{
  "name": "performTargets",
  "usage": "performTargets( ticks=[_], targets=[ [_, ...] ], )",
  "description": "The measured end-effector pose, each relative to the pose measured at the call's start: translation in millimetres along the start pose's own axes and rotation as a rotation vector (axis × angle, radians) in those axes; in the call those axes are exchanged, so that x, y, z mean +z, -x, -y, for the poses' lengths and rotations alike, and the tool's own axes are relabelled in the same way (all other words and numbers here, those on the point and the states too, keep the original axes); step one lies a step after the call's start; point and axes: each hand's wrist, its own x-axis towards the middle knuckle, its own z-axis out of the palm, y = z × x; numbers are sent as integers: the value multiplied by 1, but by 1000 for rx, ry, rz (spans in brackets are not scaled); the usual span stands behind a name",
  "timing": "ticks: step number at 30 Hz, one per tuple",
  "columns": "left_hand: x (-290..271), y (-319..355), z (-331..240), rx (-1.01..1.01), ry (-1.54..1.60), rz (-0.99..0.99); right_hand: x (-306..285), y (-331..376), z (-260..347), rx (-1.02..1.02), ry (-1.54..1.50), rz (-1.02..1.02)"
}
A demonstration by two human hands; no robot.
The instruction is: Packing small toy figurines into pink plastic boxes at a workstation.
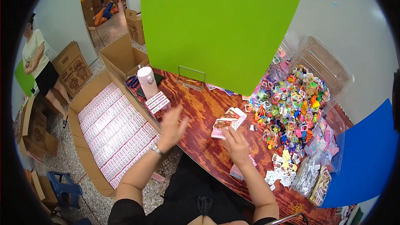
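My left hand (171, 126) hovers open over the table's left edge, fingers spread, holding nothing, with a watch on the wrist. A short stack of small pink boxes (158, 102) stands just beyond it. My right hand (236, 142) rests on the wooden table (200, 108) with its fingertips on a small pink-and-white box (223, 127). A second such box (236, 113) lies right behind that one.
A large cardboard carton (89, 100) packed with rows of pink boxes sits on the floor at left. A heap of colourful plastic trinkets (291, 104) lies at right beside clear bags. A pink tumbler (147, 81), a green panel (216, 25), and a person standing far left (39, 64) are also in view.
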Motion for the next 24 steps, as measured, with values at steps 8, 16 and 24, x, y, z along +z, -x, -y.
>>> performTargets(
  ticks=[8, 16, 24],
  targets=[
    [41, 34, -80, -557, 1266, 481, -20, 17, 34, -572, -32, 41],
    [38, 41, -90, -229, 511, 140, -42, 23, 42, -410, -207, -13],
    [37, 58, -113, -57, 463, -95, -48, -8, 55, -61, -153, -236]
  ],
)
